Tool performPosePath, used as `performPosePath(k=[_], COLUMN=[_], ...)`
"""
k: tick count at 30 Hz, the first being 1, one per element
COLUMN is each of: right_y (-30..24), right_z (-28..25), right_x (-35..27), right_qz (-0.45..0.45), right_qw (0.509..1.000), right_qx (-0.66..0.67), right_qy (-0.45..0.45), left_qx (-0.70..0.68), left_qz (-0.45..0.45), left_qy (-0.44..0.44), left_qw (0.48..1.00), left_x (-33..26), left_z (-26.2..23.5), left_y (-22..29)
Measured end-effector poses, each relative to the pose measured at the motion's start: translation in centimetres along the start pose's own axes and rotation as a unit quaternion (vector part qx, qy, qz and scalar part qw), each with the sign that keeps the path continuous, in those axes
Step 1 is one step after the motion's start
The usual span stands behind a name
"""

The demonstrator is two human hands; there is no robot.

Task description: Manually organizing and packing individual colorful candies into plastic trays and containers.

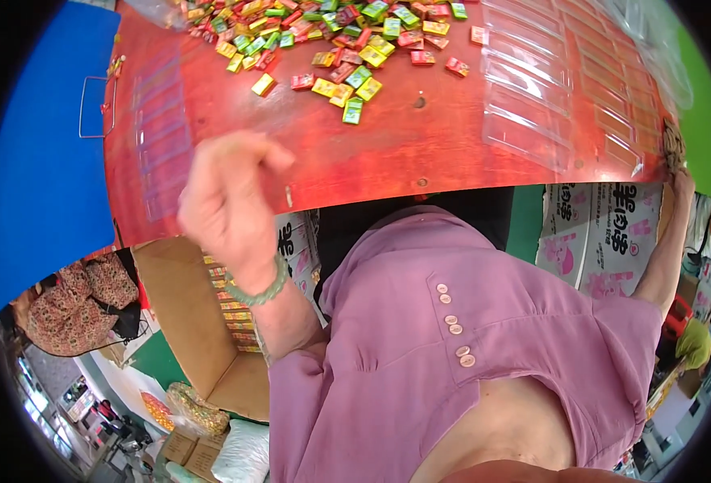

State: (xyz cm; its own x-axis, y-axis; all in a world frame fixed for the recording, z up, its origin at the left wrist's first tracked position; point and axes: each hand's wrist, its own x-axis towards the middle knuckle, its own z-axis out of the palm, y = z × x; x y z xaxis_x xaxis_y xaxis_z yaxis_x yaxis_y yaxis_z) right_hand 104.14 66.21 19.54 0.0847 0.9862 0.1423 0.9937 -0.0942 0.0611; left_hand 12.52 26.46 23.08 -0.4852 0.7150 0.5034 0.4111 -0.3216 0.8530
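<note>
My left hand (235, 201), with a green bead bracelet (263, 288) at its wrist, is raised over the near left part of the red table (355, 165). Its fingers look bent but are smeared by motion, and I see nothing in them. Far out to the right, my right hand (682, 183) is at the table's edge, closed on a crumpled brown cloth (673, 145). A pile of small red, yellow and green boxes (339, 40) spreads over the far middle. Clear plastic trays (529, 88) lie at the right, and another clear tray (162, 137) at the left.
An open cardboard box (186, 298) with rows of small coloured packs stands below the table's left side. A wire frame (94, 105) lies by the blue surface (45, 137) at the left. Clear plastic film (653, 48) bunches at the far right. A patterned bag (82, 310) is lower left.
</note>
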Motion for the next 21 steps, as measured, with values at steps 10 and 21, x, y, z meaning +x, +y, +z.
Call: performPosePath(k=[10,21], right_y=[-48.2,-72.5], right_z=[-12.2,-10.6], right_x=[-20.8,-30.0], right_qz=[-0.179,-0.463], right_qw=[0.851,0.847], right_qx=[0.492,0.259], right_qy=[0.045,0.027], left_qx=[0.342,0.320], left_qz=[0.083,0.091], left_qy=[-0.207,-0.190], left_qw=[0.913,0.924], left_x=[3.3,1.3], left_z=[5.1,5.0], left_y=[-5.1,-5.4])
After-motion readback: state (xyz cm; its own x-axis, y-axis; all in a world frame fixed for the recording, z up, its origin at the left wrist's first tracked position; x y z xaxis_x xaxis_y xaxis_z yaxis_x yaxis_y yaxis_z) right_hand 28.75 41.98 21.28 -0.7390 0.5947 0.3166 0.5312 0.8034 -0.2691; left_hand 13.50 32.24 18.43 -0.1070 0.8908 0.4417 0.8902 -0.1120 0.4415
